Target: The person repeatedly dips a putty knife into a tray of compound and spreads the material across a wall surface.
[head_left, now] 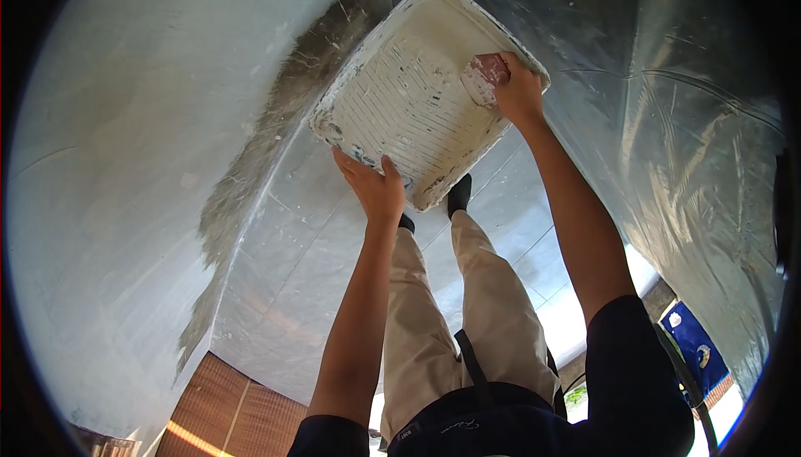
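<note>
A ribbed paint tray (392,94), coated in off-white paint, is held tilted above the floor near the wall. My left hand (375,190) grips its near edge, the thumb at the rim and some fingers hidden behind it. Over the tray's right side, my right hand (522,90) is closed around a reddish-brown block (481,79) smeared with whitish paint. That block overlaps the inside of the tray in this view. Dark paint marks show along the tray's near left corner.
On the left, a pale wall (133,123) has a dark unpainted strip (242,165) along its base. Plastic sheeting (667,115) hangs on the right. My feet stand on the grey floor (309,232). Brown woven panels (238,403) are at the lower left, a blue cloth (697,349) at the lower right.
</note>
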The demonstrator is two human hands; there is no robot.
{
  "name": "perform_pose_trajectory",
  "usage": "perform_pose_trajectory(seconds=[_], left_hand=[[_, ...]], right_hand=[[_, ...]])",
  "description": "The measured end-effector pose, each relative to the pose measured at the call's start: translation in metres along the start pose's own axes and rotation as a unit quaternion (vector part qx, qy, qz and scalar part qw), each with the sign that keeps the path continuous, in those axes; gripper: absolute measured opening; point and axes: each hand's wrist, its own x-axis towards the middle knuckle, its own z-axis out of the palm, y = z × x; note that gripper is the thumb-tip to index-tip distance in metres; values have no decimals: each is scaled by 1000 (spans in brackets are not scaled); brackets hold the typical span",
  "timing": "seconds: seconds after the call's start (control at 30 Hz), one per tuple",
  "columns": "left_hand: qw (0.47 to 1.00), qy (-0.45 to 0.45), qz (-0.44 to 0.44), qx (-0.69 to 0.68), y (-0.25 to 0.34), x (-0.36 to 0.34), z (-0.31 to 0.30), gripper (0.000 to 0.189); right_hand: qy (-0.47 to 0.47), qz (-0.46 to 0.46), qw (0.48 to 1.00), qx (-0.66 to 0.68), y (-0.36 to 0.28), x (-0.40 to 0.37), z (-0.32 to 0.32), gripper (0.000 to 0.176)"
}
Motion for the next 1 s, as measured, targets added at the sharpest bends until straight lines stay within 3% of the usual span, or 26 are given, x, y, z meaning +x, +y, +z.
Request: perform_pose_trajectory(seconds=[0.23, 0.63, 0.93, 1.0], left_hand=[[998, -13, -31, -51, 8, 1, 1, 88], [997, -17, -53, -55, 9, 1, 4, 90], [998, -18, -54, -32, 9, 0, 7, 89], [998, -18, -56, -33, 10, 0, 7, 89]], right_hand=[[-29, 6, 999, -22, 8, 12, 2, 45], [-110, 39, 993, 33, 21, 23, -2, 39], [-101, 8, 995, -14, -4, 13, -8, 39], [-80, -39, 996, 0, -3, 6, -5, 39]])
